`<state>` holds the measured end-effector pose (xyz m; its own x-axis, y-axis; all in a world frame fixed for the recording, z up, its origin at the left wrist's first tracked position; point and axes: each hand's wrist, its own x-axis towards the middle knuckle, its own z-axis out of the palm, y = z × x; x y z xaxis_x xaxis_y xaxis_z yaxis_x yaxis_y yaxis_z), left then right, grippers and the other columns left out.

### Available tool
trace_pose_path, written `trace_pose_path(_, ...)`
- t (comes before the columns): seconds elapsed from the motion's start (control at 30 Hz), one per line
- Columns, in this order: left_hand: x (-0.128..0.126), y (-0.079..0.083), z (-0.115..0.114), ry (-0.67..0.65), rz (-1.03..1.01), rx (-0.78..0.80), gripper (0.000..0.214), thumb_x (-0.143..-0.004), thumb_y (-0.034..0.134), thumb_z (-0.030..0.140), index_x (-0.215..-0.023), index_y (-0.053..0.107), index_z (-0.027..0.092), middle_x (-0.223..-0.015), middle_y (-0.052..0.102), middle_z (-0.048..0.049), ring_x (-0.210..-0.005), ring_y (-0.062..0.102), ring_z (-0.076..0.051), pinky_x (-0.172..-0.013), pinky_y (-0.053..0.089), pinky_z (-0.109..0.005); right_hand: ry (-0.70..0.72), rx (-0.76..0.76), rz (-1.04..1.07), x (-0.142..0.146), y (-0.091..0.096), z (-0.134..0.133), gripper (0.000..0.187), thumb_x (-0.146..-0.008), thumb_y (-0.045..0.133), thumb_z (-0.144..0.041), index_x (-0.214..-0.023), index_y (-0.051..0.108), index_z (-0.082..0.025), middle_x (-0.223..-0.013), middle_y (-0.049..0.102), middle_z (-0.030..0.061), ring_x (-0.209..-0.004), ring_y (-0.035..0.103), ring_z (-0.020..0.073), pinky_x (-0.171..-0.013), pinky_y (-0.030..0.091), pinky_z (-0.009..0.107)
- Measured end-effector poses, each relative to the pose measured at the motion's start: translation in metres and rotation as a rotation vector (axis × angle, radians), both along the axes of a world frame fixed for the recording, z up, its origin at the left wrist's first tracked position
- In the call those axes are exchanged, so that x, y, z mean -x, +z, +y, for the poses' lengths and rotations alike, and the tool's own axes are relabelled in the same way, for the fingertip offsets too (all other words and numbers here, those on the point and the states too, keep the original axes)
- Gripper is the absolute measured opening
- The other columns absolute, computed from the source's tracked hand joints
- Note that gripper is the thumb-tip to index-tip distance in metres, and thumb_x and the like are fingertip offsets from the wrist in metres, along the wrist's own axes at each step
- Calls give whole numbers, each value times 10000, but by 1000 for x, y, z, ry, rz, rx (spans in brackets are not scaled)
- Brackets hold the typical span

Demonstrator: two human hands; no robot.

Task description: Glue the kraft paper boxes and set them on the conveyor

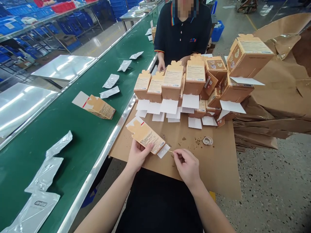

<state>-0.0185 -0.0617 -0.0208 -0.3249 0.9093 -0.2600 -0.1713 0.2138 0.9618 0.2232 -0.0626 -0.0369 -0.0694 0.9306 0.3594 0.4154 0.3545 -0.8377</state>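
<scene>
Carton (147, 136) in left hand (138, 156), right hand (187, 167) beside (pinching thin strip (170, 151))

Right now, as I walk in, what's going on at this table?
The person's left hand holds a flat carton with a white slip at its end, while the right hand pinches a thin stick beside it. Stacked cartons, many trailing slips, stand on a cardboard sheet, with a co-worker opposite.
</scene>
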Motion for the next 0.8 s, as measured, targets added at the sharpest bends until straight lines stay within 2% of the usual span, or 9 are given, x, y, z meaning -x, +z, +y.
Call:
trace_pose_path(0.2, -12, -4, -17, 18, 158, -14, 865, -648, 1169, 504, -1353, 742, 240, -1298, 879, -173, -1344, 837, -475, -1198, 672, -659, -128, 7, 31, -29, 13, -14, 279, -1158, 701, -305, -915, 826, -246, -790, 783, 32, -634, 709, 169, -582, 626, 267)
trace_pose_path(0.37, -28, -1, -28, -4, 284, -14, 782, -668, 1153, 365, -1352, 776, 311, -1317, 858, -134, -1288, 845, -458, -1144, 690, -633, -175, 22, 64, -53, 25, -31, 247, -1141, 768, -327, -921, 849, -251, -777, 787, 24, -609, 710, 166, -577, 635, 264)
trace_pose_path(0.47, -32, 4, -29, -30, 401, 15, 709, -695, 1130, 371, -1303, 774, 296, -1271, 863, -114, -1275, 837, -475, -1077, 695, -603, -178, 25, 85, -56, 29, -38, 251, -1152, 763, -322, -924, 847, -257, -778, 791, 20, -604, 711, 165, -577, 632, 267)
trace_pose_path(0.63, -42, 4, -24, -49, 495, 27, 668, -719, 1091, 410, -1263, 724, 282, -1202, 871, -98, -1157, 866, -405, -945, 718, -497, -167, 26, 107, -53, 31, -40, 242, -1147, 766, -298, -920, 838, -255, -766, 784, 14, -613, 711, 164, -584, 628, 265)
trace_pose_path(0.73, -45, 2, -22, -45, 506, -11, 634, -721, 1077, 422, -1234, 731, 286, -1176, 874, -102, -1125, 873, -395, -948, 716, -492, -149, 14, 103, -49, 31, -37, 292, -1156, 762, -358, -894, 832, -251, -762, 784, 24, -591, 704, 166, -572, 624, 272)
trace_pose_path(0.8, -35, 4, -21, -26, 530, -15, 622, -716, 1067, 427, -1227, 740, 289, -1173, 875, -105, -1133, 873, -411, -978, 715, -519, -151, -5, 87, -48, 31, -35, 334, -1157, 771, -412, -870, 828, -251, -754, 785, 27, -573, 702, 167, -567, 620, 273)
